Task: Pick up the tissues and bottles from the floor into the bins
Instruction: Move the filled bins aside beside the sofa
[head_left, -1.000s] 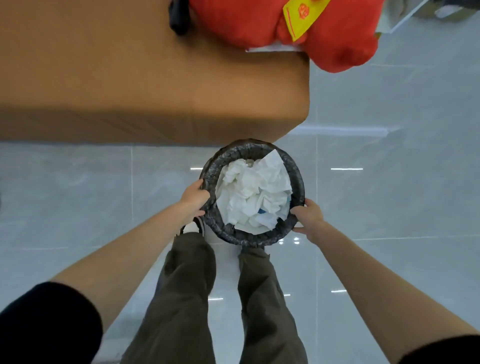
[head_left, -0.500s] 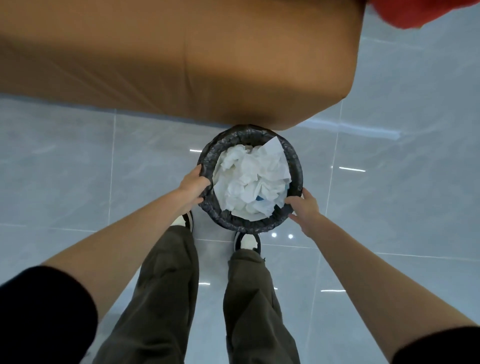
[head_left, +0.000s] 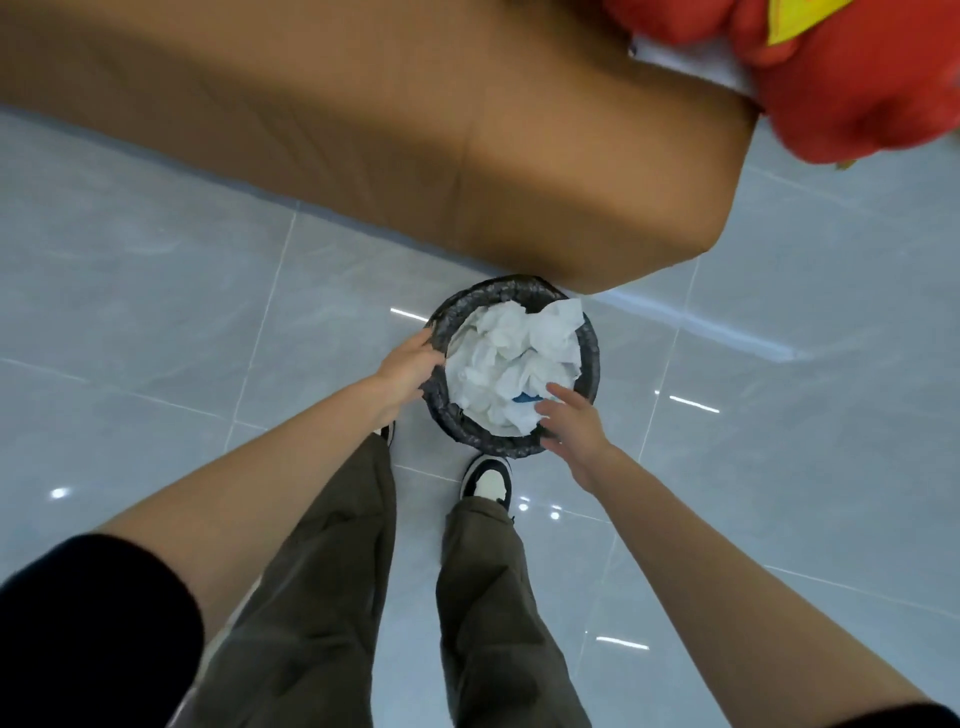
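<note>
A round bin (head_left: 589, 358) lined with a black bag stands on the grey tiled floor just in front of my feet. It is full of crumpled white tissues (head_left: 511, 364), with a bit of something blue (head_left: 525, 398) showing among them. My left hand (head_left: 408, 364) grips the bin's left rim. My right hand (head_left: 571, 423) hovers over the near right rim with its fingers spread and holds nothing. No bottle shows.
A brown covered table (head_left: 415, 130) juts over the floor right behind the bin. A red bundle (head_left: 857, 88) with a yellow tag lies on its right end. My shoes (head_left: 487, 480) stand close to the bin.
My right hand has let go of the bin's right rim and lifted over the tissues with fingers spread. The left hand stays on the rim. The view has swung, bringing the red bundle back in.
</note>
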